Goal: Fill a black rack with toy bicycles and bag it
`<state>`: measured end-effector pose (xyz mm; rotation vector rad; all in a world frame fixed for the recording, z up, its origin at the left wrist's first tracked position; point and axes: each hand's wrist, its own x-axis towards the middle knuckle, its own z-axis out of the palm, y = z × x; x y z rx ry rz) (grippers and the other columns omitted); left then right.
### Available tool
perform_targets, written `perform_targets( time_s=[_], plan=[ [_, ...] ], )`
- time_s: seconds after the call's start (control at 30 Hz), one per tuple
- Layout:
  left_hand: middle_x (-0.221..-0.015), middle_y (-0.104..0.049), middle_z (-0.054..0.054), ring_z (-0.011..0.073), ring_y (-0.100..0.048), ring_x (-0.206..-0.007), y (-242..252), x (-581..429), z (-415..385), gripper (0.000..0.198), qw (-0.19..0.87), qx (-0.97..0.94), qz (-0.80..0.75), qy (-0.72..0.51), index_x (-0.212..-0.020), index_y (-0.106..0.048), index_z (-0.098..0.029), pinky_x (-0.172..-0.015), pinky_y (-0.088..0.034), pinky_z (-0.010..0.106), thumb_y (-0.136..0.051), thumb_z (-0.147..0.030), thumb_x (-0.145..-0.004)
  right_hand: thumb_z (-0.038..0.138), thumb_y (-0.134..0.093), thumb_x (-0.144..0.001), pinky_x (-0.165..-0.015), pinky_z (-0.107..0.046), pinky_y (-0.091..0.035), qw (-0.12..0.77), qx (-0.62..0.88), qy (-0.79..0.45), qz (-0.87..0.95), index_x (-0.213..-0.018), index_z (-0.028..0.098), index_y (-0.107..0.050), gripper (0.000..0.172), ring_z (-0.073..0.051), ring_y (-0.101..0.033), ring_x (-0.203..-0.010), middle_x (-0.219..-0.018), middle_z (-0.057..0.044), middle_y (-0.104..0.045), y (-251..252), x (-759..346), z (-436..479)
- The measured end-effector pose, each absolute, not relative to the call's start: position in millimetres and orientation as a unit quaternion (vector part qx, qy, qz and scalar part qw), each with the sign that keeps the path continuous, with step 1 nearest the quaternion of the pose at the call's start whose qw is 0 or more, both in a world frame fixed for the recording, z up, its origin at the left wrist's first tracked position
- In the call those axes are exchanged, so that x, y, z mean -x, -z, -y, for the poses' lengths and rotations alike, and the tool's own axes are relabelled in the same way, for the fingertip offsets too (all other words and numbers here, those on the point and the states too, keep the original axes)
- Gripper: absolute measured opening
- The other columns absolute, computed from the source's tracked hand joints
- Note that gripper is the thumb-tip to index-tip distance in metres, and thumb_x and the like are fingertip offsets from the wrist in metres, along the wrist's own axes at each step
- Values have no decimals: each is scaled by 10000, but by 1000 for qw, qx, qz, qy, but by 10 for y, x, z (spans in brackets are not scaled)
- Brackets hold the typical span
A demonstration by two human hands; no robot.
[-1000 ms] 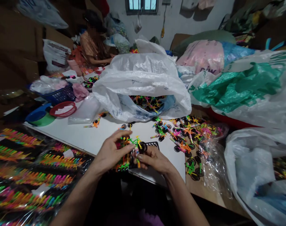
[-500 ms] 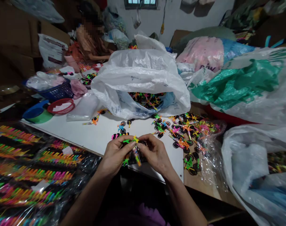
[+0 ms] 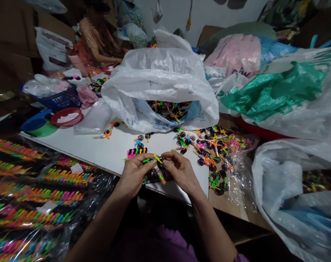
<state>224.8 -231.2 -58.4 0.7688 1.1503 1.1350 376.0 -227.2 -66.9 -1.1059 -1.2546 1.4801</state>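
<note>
Over the near edge of the white board (image 3: pixel 64 146), my left hand (image 3: pixel 134 175) pinches a small plastic toy bicycle (image 3: pixel 158 159) with yellow and green parts. A clear tube (image 3: pixel 160 175) of coloured bits hangs below it, tilted down to the right. My right hand (image 3: pixel 181 172) has its thumb and fingers closed on the toy's other side, by a dark part largely hidden by the fingers. Just beyond my left hand lies a row of toys with pink, yellow and green parts (image 3: pixel 136 153). A blue toy bicycle (image 3: pixel 139 142) lies farther off.
A white sack (image 3: pixel 160 82) of toy bicycles gapes at the back. Loose toy bicycles (image 3: pixel 209 149) lie heaped to the right, beside another open bag (image 3: pixel 274 171). Packed rows of toys (image 3: pixel 40 193) lie left. A red basket (image 3: pixel 67 118) and a co-worker (image 3: pixel 100 43) are beyond.
The view has shifted slightly, so most things sit higher and a little left. My right hand's fingertips have drawn slightly away from my left, and the toy bicycle between them has turned.
</note>
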Motion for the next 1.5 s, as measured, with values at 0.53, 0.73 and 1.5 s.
perform_targets(
  time_s=[0.53, 0.73, 1.5],
  plan=[
    [-943, -623, 51, 179, -565, -896, 661, -1618, 1916, 230, 116, -830, -499, -219, -999, -593, -179, -815, -453, 322, -479, -299, -840, 245, -558, -751, -640, -229, -406, 371, 508, -444, 638, -758, 161, -600, 94, -130, -543, -654, -697, 2, -587, 1390, -3520, 1887],
    [-879, -610, 49, 181, -541, -885, 955, -1739, 1953, 203, 104, -860, -462, -190, -972, -590, -180, -792, -446, 317, -416, -223, -878, 174, -536, -758, -659, -232, -399, 292, 546, -332, 712, -850, 161, -583, 104, -148, -542, -713, -785, -28, -590, 1655, -3252, 1848],
    [-813, -644, 34, 159, -582, -786, 1026, -1805, 2046, 242, 80, -854, -458, -232, -852, -613, -186, -725, -445, 288, -411, -311, -891, 115, -412, -875, -756, -294, -387, 16, 552, -24, 834, -904, 122, -607, 197, -214, -479, -943, -1013, -127, -529, 1311, -4051, 1462]
  ],
)
